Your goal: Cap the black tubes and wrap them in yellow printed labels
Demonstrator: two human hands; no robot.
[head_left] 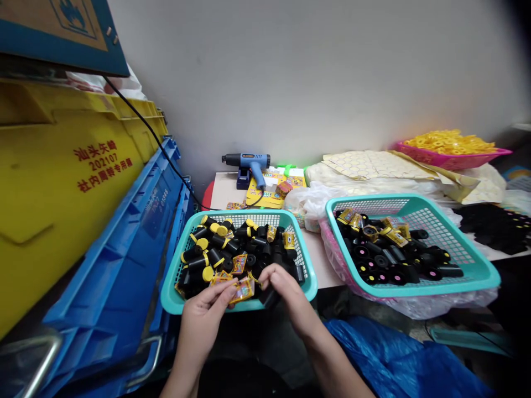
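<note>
My left hand (207,308) pinches a small yellow printed plastic sleeve (244,290) between thumb and fingers, over the front of the left turquoise basket (307,279). Close beside it, my right hand (288,296) has its fingers curled round a black plastic canister (270,297), which the hand partly hides. Inside the left basket lie many black canisters, several with yellow caps (208,273), and more printed sleeves (239,264) lie loose among them.
To the right, another turquoise basket (477,276) holds black canisters, some in yellow sleeves. A blue heat gun (253,161) stands behind the left basket. Yellow (62,182) and blue crates (120,271) wall the left side. A pink tray (456,159) holds yellow parts; blue plastic sheeting (385,354) lies below.
</note>
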